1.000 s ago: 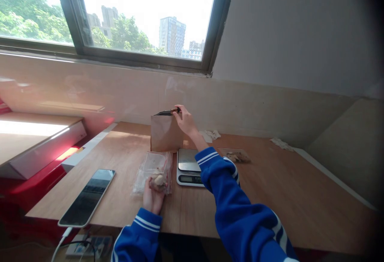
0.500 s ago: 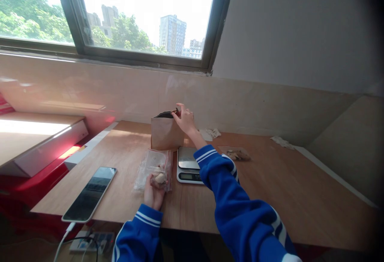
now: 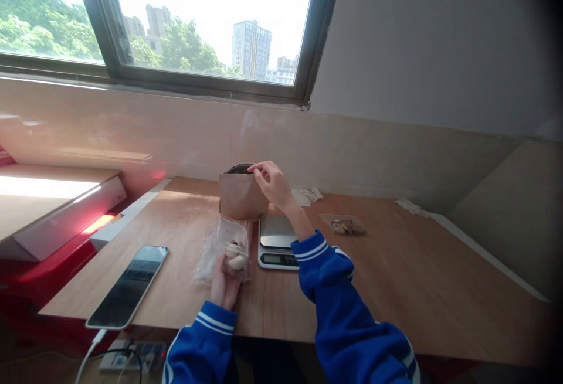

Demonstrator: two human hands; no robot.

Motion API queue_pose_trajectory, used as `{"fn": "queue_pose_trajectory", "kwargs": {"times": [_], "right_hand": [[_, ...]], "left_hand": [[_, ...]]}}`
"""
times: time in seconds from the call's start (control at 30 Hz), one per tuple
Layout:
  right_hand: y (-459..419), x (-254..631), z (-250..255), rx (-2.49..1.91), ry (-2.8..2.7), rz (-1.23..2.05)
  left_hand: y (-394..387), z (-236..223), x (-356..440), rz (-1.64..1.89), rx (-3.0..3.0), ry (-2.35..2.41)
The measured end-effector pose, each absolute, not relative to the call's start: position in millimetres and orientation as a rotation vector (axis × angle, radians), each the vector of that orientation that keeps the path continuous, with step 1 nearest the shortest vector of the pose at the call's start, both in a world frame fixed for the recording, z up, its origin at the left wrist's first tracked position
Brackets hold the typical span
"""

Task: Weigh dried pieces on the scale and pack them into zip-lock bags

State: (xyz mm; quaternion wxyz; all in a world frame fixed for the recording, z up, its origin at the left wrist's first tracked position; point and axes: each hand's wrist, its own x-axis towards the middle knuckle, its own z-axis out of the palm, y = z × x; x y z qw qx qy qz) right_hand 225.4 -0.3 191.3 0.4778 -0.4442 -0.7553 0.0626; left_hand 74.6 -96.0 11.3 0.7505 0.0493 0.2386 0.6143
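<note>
My left hand (image 3: 225,288) is wrapped round a clear zip bag (image 3: 232,233), propping it up at a tilt over the table. Pale, rounded dried pieces (image 3: 236,262) lie in its lower part; their kind is unclear. Behind it stands an upright brown paper bag (image 3: 243,195) with a dark inside and its top open. At the right end of that bag's rim is my right hand (image 3: 273,183), fingers loosely bent and thumb a little apart, with nothing visible in it. A kitchen scale (image 3: 278,233) sits below my right wrist, partly covered by the forearm.
A smartphone (image 3: 128,287) with a white cable lies at the table's left front. More clear plastic (image 3: 204,262) is beside my left hand. Further right lies a flat clear bag of brown pieces (image 3: 347,227). Crumpled tissue (image 3: 311,194) rests by the wall.
The brownish piece in my right fingers at the bag's mouth is no longer visible. My right hand has lowered slightly and its fingers have changed shape. My left hand still holds the zip bag.
</note>
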Motion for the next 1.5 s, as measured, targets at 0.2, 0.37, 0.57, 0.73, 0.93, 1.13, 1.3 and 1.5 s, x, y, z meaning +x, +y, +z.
{"fn": "queue_pose_trajectory", "kwargs": {"times": [0.2, 0.37, 0.57, 0.73, 0.93, 1.13, 1.3, 1.5], "right_hand": [[-44.4, 221.4, 177.7, -1.047, -2.319, 0.677], [-41.8, 210.9, 139.3, -1.140, -2.555, 0.791], [-42.9, 208.3, 126.6, -1.218, -2.572, 0.726], [-42.1, 214.2, 128.9, -1.100, -2.609, 0.702], [-51.0, 218.4, 139.8, -1.072, -2.523, 0.708], [-58.6, 220.9, 145.7, -1.071, -2.305, 0.800], [-54.3, 221.5, 144.6, -0.960, -2.204, 0.683], [-58.9, 221.7, 147.9, -1.141, -2.326, 0.772]], "left_hand": [[-99.0, 16.1, 79.7, 1.388, 0.261, 0.589], [-100.1, 18.3, 79.8, 1.364, 0.259, 0.587], [-103.8, 20.6, 73.3, 1.322, 0.237, 0.455], [-106.2, 20.8, 69.6, 1.291, 0.238, 0.327], [-108.2, 20.7, 69.8, 1.313, 0.221, 0.284], [-110.5, 29.6, 74.4, 1.332, 0.259, 0.336], [-109.4, 29.3, 77.4, 1.322, 0.290, 0.383], [-104.3, 17.5, 73.5, 1.338, 0.263, 0.522]]}}
